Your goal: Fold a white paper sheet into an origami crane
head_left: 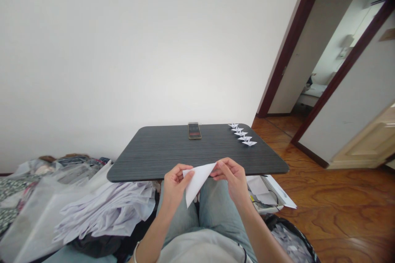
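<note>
A sheet of white paper (198,181), folded to a triangle, is held up over my lap at the near edge of the dark table (160,148). My left hand (176,183) pinches its left corner, thumb on the near face. At the upper right corner, my right hand (230,171) grips the paper between thumb and fingers. One point of the triangle hangs down between my knees. Several folded white paper cranes (242,134) stand in a row on the table's right side, apart from both hands.
A phone (194,130) on a stand sits at the table's far edge against the wall. To the left lie a pile of white cloth or paper (111,209) and clothes in plastic. Below right are a white box (268,193) and a black bag (291,238).
</note>
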`<state>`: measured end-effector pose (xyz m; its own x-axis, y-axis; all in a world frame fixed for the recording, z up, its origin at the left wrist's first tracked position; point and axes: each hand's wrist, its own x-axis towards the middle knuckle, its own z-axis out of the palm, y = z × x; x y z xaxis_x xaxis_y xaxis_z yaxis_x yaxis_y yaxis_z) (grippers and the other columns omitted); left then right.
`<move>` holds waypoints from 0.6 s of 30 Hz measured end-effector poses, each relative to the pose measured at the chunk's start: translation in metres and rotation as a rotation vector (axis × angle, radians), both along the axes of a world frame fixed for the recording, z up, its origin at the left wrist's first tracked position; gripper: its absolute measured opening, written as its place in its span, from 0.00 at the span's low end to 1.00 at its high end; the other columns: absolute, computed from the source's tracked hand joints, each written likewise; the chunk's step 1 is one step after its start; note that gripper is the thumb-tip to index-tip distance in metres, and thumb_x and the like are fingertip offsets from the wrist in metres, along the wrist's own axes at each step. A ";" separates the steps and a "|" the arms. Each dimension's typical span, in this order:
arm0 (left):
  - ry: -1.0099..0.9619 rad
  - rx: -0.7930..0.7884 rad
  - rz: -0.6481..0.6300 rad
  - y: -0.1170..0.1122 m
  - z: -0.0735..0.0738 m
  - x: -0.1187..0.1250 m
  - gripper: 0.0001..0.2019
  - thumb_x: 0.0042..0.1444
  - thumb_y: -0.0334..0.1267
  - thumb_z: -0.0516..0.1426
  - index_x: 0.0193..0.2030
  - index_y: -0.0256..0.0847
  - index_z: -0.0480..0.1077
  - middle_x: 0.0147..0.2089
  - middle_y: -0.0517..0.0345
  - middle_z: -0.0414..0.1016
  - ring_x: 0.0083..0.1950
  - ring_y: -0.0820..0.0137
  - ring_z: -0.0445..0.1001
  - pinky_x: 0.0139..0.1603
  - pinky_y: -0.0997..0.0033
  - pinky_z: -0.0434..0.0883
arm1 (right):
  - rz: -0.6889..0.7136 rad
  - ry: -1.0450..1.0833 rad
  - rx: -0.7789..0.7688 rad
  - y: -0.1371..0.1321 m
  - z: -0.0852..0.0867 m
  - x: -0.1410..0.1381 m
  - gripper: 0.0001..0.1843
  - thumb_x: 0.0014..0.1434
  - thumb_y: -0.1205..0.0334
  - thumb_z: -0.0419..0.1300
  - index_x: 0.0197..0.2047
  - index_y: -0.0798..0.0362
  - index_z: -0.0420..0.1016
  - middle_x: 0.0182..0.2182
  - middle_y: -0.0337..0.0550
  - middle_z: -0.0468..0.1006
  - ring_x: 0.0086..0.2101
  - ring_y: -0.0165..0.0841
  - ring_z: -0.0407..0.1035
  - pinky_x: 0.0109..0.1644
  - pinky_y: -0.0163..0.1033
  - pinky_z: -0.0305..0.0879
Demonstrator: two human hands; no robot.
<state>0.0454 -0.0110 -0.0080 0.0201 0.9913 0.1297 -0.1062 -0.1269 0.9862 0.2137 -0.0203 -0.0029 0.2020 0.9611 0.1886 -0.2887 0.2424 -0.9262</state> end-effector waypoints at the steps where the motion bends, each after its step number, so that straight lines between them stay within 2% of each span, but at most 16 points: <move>1: -0.004 0.000 -0.003 0.000 0.001 0.000 0.14 0.43 0.44 0.63 0.32 0.36 0.71 0.24 0.59 0.74 0.22 0.75 0.66 0.22 0.78 0.60 | 0.001 -0.008 0.003 0.000 0.000 0.000 0.15 0.48 0.50 0.65 0.27 0.55 0.73 0.22 0.41 0.79 0.22 0.30 0.74 0.22 0.28 0.69; 6: 0.025 0.007 -0.019 0.000 0.001 0.000 0.14 0.44 0.45 0.63 0.32 0.36 0.72 0.25 0.58 0.74 0.23 0.75 0.67 0.22 0.78 0.60 | -0.005 -0.036 -0.006 0.001 -0.001 0.001 0.15 0.47 0.51 0.66 0.27 0.55 0.73 0.18 0.39 0.77 0.21 0.30 0.74 0.21 0.29 0.69; 18: 0.023 0.006 -0.037 -0.001 0.000 -0.001 0.14 0.44 0.45 0.62 0.33 0.36 0.72 0.25 0.58 0.74 0.23 0.75 0.67 0.22 0.78 0.60 | -0.024 -0.048 -0.022 0.002 -0.002 0.000 0.16 0.47 0.50 0.66 0.24 0.55 0.73 0.18 0.40 0.77 0.20 0.29 0.72 0.21 0.29 0.69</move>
